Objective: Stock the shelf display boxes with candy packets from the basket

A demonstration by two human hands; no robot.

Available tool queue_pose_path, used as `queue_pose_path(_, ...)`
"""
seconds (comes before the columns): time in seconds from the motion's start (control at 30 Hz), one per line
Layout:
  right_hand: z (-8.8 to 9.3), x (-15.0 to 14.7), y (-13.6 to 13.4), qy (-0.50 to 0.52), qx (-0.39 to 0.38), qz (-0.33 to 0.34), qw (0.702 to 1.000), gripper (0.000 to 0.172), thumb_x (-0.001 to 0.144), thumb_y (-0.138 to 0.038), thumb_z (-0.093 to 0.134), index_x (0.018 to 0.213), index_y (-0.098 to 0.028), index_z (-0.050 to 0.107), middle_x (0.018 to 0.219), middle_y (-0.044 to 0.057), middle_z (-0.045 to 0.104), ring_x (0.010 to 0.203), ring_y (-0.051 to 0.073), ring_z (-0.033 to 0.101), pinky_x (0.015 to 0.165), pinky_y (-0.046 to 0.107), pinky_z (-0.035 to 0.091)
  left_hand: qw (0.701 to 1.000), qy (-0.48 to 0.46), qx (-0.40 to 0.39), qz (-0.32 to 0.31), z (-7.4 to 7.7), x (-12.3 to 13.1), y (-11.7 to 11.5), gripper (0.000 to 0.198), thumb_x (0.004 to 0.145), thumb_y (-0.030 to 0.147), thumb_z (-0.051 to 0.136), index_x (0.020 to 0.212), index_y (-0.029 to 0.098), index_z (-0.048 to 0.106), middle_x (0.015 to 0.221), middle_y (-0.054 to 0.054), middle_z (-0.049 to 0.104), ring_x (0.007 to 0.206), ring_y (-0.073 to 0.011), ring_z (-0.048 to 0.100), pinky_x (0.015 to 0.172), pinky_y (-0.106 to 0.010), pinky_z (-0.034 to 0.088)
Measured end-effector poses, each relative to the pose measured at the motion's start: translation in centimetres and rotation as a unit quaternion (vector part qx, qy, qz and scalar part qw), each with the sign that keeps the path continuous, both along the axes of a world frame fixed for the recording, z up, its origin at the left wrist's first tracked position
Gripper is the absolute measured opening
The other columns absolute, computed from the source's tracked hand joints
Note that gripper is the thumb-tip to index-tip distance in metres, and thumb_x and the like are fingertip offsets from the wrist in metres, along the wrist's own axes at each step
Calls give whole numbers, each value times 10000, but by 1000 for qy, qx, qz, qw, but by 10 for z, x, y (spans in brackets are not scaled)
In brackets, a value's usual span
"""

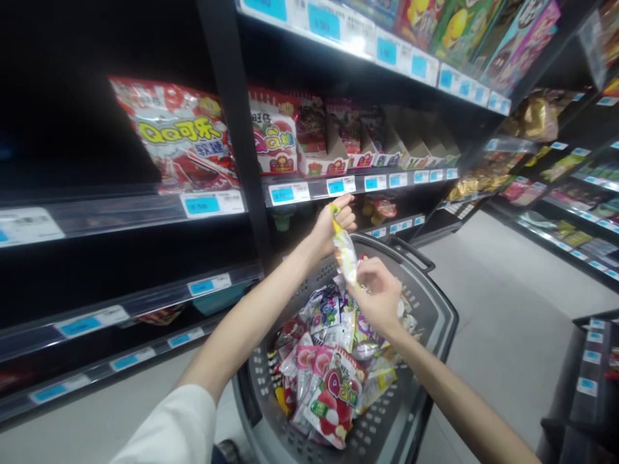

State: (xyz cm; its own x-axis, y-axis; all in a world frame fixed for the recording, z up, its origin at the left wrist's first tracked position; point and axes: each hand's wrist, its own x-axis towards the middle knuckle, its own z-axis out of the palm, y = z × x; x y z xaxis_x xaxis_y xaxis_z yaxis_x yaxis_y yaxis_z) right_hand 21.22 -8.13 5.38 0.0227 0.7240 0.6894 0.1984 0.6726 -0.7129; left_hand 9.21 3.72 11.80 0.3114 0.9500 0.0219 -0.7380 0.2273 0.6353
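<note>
Over a grey plastic shopping basket [438, 322], my left hand [333, 225] pinches the upper end of a small yellow and white candy bag [345, 250]. My right hand [380, 293] is closed at the bag's lower end, its fingertips partly hidden. The bag hangs edge-on, so its front print does not show. Below it, the basket holds a heap of candy bags, among them a red and white QQ gummy bag [336, 393] with lychee pictures and a blue-purple bag [325, 314].
At left, a black shelf carries a large red QQ cola candy bag [178, 138]. Open cardboard display boxes [324, 161] with gummy bags line the middle shelf, above price tags [341, 185]. Grey floor [503, 290] runs to the right, with another shelf [570, 219] beyond.
</note>
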Motion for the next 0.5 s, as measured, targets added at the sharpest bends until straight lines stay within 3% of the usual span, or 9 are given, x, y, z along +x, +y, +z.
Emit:
queue_pose_path(0.07,6,-5,-6,-154,167,-4,974,171,806,-65,712,898,-208,693,827,10,684,642,109,603,602,257,486,996,-53,21,-65,1,-2,-5,271,1007,228,493,781,170,631,434,95,184,391,-73,207,470,-222,256)
queue_pose_path(0.17,12,-14,-11,-320,322,-23,891,145,875,-55,680,965,-166,703,838,39,729,696,132,644,607,276,476,989,-77,67,-109,3,-4,-16,318,1040,272,416,901,175,685,448,92,138,379,-77,159,456,-234,235)
queue_pose_path(0.3,14,-22,-15,-400,358,-36,843,78,917,-62,654,898,-121,701,779,32,723,660,125,608,563,292,416,983,-51,72,-163,9,-3,-27,406,1056,381,334,850,211,640,424,95,42,374,-92,31,442,-260,168)
queue_pose_path(0.5,15,-20,-18,-429,353,-40,831,106,930,-83,654,842,-123,696,729,26,705,642,129,563,561,310,379,978,-48,91,-181,6,-2,-27,382,1041,458,339,837,234,571,402,97,47,396,-103,4,456,-279,164)
